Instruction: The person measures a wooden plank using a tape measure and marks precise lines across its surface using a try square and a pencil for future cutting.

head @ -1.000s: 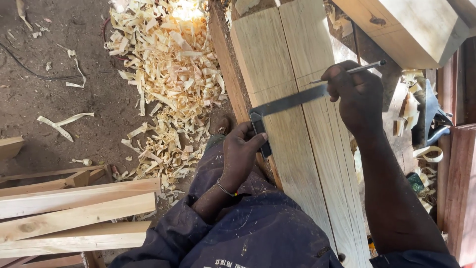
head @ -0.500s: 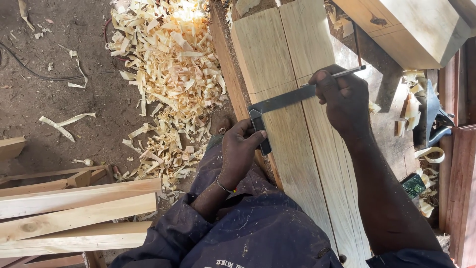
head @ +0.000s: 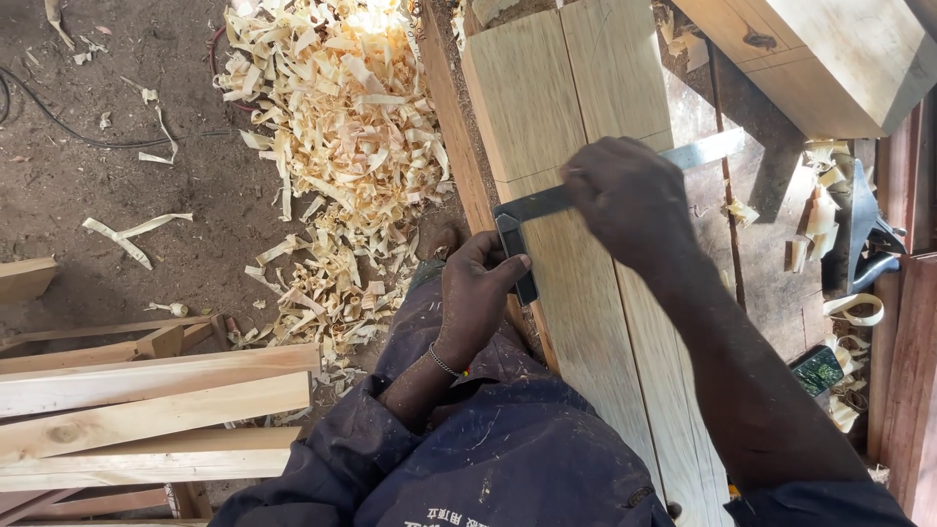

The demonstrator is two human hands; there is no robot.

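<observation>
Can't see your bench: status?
Left hand holds try square stock. Right hand presses blade on planks. Nothing blocking.

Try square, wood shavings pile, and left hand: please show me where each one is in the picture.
try square [head: 708, 151], head view, on the bare metal blade right of the right hand.
wood shavings pile [head: 337, 127], head view, on the middle of the heap.
left hand [head: 478, 293], head view, on the back of the hand.

Clothing: dark navy work garment [head: 508, 459], dusted with pale sawdust (light print at 6 o'clock)
Left wrist: thin beaded bracelet [head: 444, 365]
</observation>
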